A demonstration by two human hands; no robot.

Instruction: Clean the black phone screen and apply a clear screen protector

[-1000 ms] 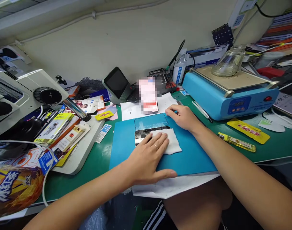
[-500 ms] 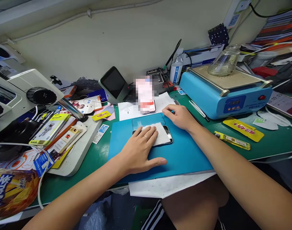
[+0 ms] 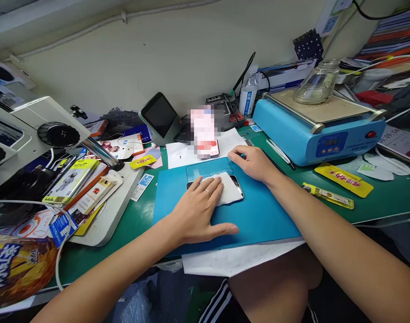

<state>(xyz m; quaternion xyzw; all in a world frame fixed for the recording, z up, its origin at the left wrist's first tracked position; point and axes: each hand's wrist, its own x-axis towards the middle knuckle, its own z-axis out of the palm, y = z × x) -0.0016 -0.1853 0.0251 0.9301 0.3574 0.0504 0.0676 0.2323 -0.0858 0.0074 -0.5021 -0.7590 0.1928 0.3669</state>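
Note:
My left hand [image 3: 198,211] lies flat, fingers stretched out, pressing a white cloth [image 3: 229,189] onto a phone [image 3: 239,186] that rests on the blue work mat [image 3: 258,215]. Only the phone's dark right end shows beside the cloth. My right hand [image 3: 253,162] rests at the mat's far edge, fingers curled down with the fingertips against the mat, a little blue showing under them. A translucent blue sheet [image 3: 209,169] lies just beyond the phone.
A blue heating plate [image 3: 319,130] with a glass jar [image 3: 317,85] stands at the right. A microscope [image 3: 40,134] and piled packets fill the left. A small screen [image 3: 157,117], bottle [image 3: 248,96], yellow lighter [image 3: 327,196] and papers surround the mat.
My left hand slid the cloth up and leftward over the phone, covering the part that was bare and exposing its right end. Right hand stayed in place.

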